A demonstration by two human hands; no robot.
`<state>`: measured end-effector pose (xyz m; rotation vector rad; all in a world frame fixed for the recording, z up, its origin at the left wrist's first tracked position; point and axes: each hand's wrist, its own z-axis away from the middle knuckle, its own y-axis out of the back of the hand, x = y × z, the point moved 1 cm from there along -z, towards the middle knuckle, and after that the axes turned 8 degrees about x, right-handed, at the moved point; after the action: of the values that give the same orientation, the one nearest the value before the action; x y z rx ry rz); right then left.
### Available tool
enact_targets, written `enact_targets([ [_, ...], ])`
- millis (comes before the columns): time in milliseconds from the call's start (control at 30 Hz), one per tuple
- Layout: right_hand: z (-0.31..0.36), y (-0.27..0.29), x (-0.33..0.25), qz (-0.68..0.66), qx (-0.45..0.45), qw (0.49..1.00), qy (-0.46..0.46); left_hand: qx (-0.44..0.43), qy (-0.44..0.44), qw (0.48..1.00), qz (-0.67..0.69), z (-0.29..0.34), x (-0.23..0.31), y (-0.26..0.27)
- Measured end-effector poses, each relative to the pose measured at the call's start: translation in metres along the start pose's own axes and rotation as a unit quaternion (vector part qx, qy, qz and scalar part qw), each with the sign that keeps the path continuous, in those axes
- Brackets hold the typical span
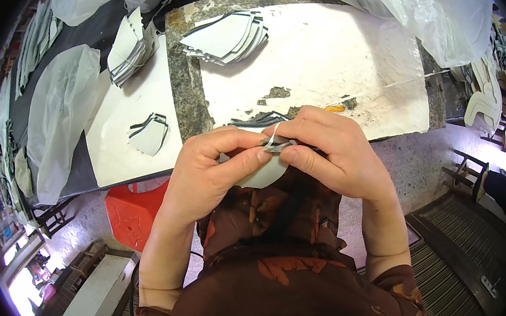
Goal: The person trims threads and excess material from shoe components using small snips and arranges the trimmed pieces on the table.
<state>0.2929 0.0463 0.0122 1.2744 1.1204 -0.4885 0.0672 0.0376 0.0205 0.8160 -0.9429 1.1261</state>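
Observation:
Close to the near edge of the work board, my two hands meet over a pale grey cut piece (pixel 263 176) with a dark edge. My left hand (pixel 220 158) pinches it between thumb and fingers from the left. From the other side my right hand (pixel 332 150) grips the same piece, thumb toward the left thumb. A thin white strip (pixel 273 134) stands up between the fingertips; whether it is joined to the piece, I cannot tell. Just behind the hands lie dark-edged pieces (pixel 262 120), partly covered by my fingers.
A fanned stack of pale pieces (pixel 221 35) lies on the white board (pixel 334 51). Left of it are a tied bundle (pixel 129 51) and a small loose pile (pixel 148 134). Plastic bags (pixel 61 111) lie around the table. A red stool (pixel 131 213) stands below its edge.

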Motion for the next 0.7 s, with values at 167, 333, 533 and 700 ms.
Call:
enact_targets([
  [167,0.002,-0.002,0.005,-0.062,0.016,0.998,-0.015,0.000,-0.021,0.999,-0.033,-0.001,0.003,-0.002],
  [333,0.002,-0.001,0.007,-0.055,0.015,0.998,-0.003,-0.005,-0.035,0.998,-0.051,-0.002,0.004,-0.001],
  [533,0.002,-0.003,0.010,-0.062,0.024,0.997,-0.029,-0.010,-0.028,0.998,-0.047,-0.003,0.001,0.001],
  [700,0.002,-0.007,0.011,-0.247,0.096,0.954,-0.138,-0.005,-0.014,1.000,-0.022,-0.005,0.000,0.003],
])
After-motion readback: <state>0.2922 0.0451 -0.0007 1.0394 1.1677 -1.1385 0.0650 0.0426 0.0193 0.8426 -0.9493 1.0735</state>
